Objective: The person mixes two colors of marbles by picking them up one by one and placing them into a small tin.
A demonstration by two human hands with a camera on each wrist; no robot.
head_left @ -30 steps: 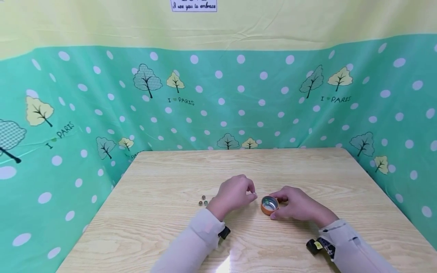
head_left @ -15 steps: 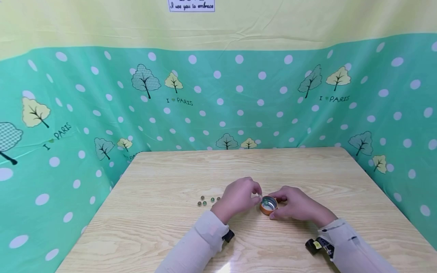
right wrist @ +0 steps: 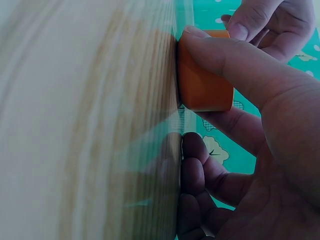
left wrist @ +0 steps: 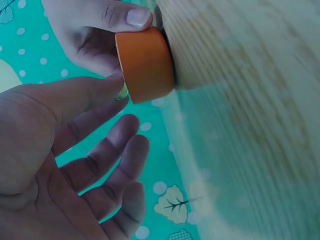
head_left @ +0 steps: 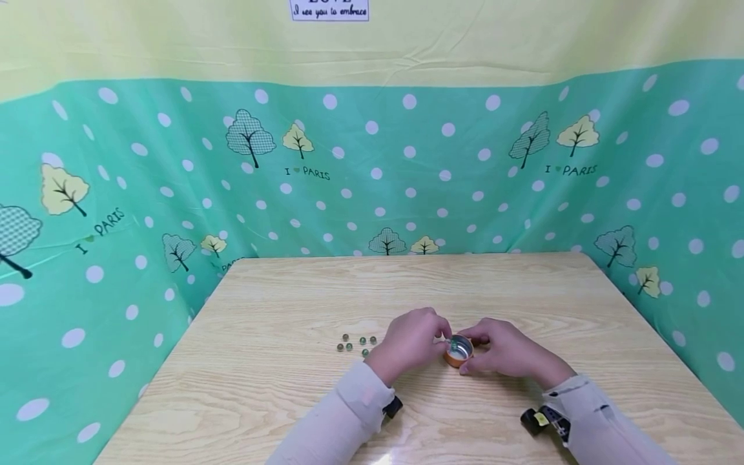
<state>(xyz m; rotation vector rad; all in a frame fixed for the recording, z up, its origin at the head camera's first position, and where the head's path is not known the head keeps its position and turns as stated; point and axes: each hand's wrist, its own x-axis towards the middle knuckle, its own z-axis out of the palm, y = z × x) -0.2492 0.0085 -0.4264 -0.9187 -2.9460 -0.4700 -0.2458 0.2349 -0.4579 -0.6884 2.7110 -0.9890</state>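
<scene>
A small round orange tin (head_left: 456, 363) with a shiny metal inside stands on the table, mouth up. My right hand (head_left: 504, 347) grips its side between thumb and fingers, the other fingers curled near the tabletop in the right wrist view. At the opposite rim, my left hand (head_left: 411, 342) pinches a glass marble (left wrist: 123, 92) between thumb and forefinger. That marble is mostly covered by the fingertips, and the remaining left fingers are loosely bent. A greenish spot shows inside the tin. Several greenish and brownish glass marbles (head_left: 349, 347) lie left of my left hand.
The light wooden table (head_left: 279, 400) runs back to a green dotted cloth (head_left: 407, 187) printed with trees, which also hangs at both sides. Each wrist carries a small black camera, such as the right wrist camera (head_left: 533, 421).
My left hand has moved right and slightly nearer, bringing the pinched marble to the tin's rim. More loose marbles have come into sight behind it. The right hand holds the tin in place.
</scene>
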